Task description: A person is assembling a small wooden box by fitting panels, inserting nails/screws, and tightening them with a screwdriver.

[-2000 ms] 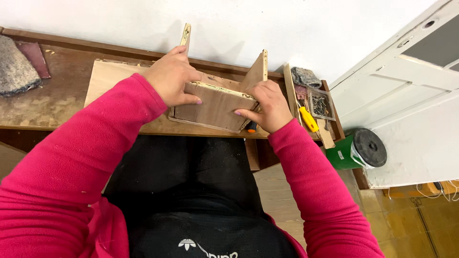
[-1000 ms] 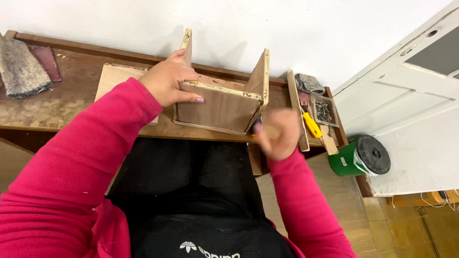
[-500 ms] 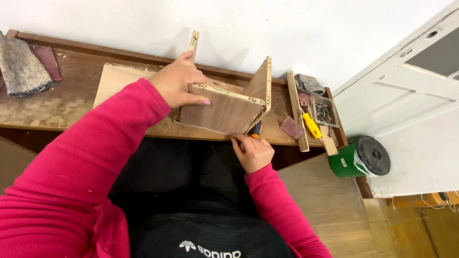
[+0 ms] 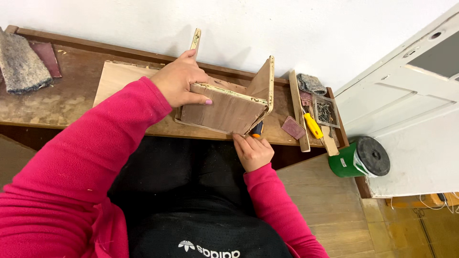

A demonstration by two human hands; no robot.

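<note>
Lowest in the frame I see my pink sleeves and dark lap. Just above, right of centre, my right hand (image 4: 253, 152) sits at the bench (image 4: 71, 102) edge, fingers curled around a tool with an orange and black handle (image 4: 257, 129); its tip is hidden under the wooden box (image 4: 228, 107). The box rests at mid-frame on the bench, one panel tilted toward me and another standing upright at its right end. My left hand (image 4: 180, 82) presses on the box's upper left edge, fingers spread flat over the top and thumb on the front panel. Left of it a pale board (image 4: 119, 79) lies flat. To the right are a wooden strip (image 4: 297, 107), a yellow tool (image 4: 313, 125), a nail tray (image 4: 326, 112) and a green can (image 4: 359, 157). In the upper left lies a grey pad (image 4: 21, 64).
</note>
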